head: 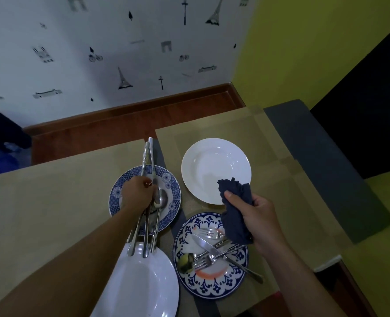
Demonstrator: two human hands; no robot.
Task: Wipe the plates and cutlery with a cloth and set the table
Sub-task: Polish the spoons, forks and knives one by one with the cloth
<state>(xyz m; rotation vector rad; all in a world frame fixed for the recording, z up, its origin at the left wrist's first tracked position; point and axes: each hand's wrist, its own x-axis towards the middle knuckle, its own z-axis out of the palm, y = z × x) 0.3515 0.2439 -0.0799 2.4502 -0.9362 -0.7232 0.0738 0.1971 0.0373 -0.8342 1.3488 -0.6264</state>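
Note:
My left hand (pixel 137 193) grips a bundle of cutlery (pixel 148 156) by its middle, above a blue patterned plate (pixel 170 191). The handles stick out toward the wall and toward me. My right hand (pixel 255 216) holds a crumpled dark blue cloth (pixel 235 209) over the gap between a white plate (pixel 212 165) and a blue-and-white flowered plate (pixel 189 234). On the flowered plate lie forks, a knife and a spoon (pixel 214 250), crossed over each other. Another white plate (pixel 141 284) sits nearest me, under the handle ends of the held cutlery.
Beige placemats (pixel 52 197) cover a dark grey table (pixel 326 156). The table's far edge faces a wooden skirting and a white patterned wall. A yellow wall and a dark shape stand to the right. The right mat's corner (pixel 326 264) hangs by the table edge.

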